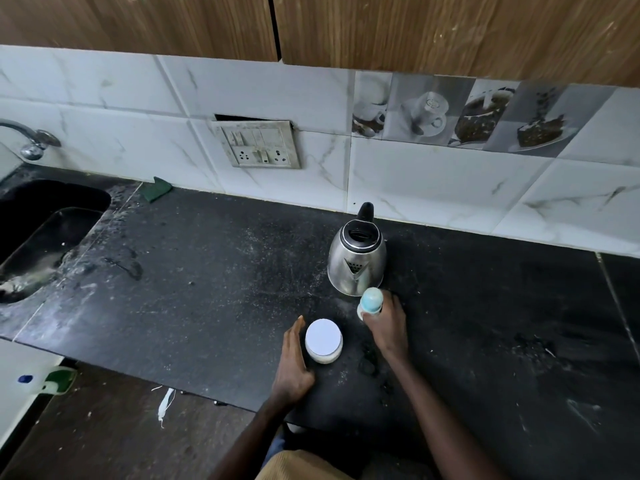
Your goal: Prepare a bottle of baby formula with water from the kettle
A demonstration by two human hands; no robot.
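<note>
I have the bottle [371, 301] upright on the counter [207, 289], just at six o'clock of the kettle [356, 258]. My right hand [389, 323] is wrapped round its body below the pale blue cap. It looks like light, smooth plastic that tips easily, so I judge mid-body the best hold. The steel kettle should be heavier, so I'd take its black handle at twelve o'clock. My left hand [294, 355] lies straight-fingered against the nine o'clock side of the white-lidded tub [323, 337].

On the counter [207, 271] the kettle [356, 259] stands behind the baby bottle [370, 301], the jar [323, 341] left of the bottle, the sink [41, 237] far left.
</note>
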